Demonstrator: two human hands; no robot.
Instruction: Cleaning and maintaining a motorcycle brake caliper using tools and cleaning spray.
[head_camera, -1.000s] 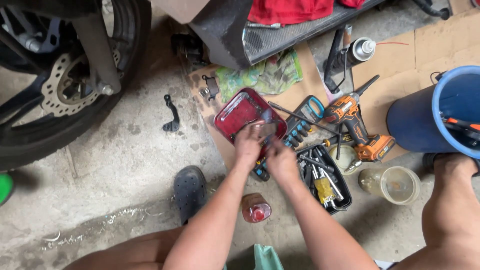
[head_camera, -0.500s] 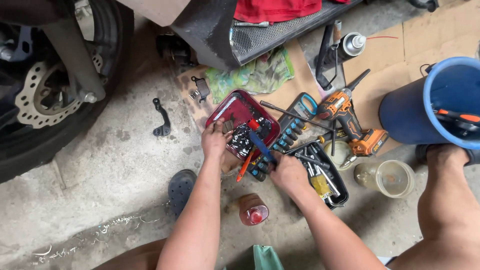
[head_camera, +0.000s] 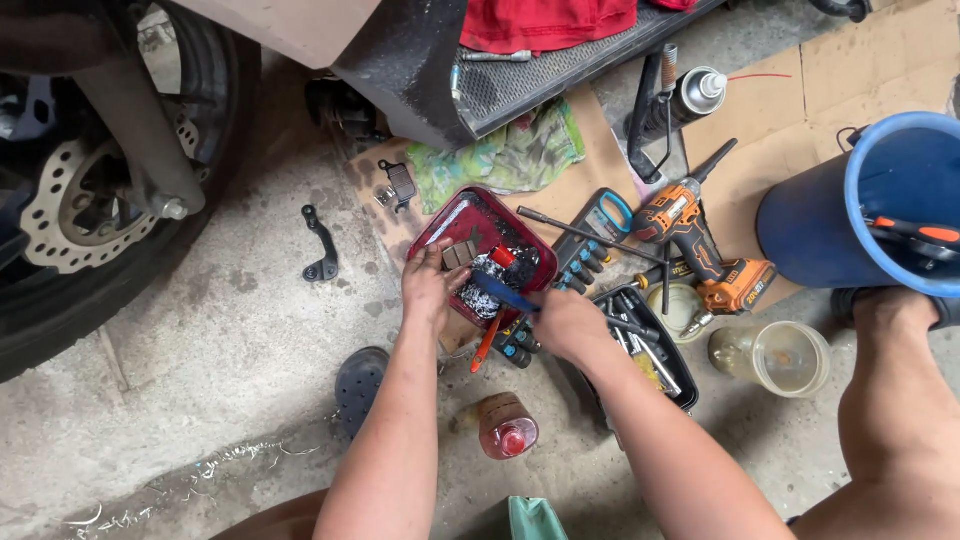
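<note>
My left hand rests on the near left rim of a red metal tray on the floor, fingers touching small brown brake pads inside it. My right hand holds a blue-handled brush whose tip reaches into the tray among small dark parts and a red-capped piece. An orange-handled screwdriver lies just below the tray, between my hands.
A motorcycle wheel with brake disc stands at left. An orange drill, a socket rack, a black tool tray, a spray can, a blue bucket, a glass jar, a small red bottle and a black bracket surround me.
Both hands have moved left from the tray's near right corner. My left hand now sits at the tray's left rim, and my right hand has brought the blue brush into the tray.
</note>
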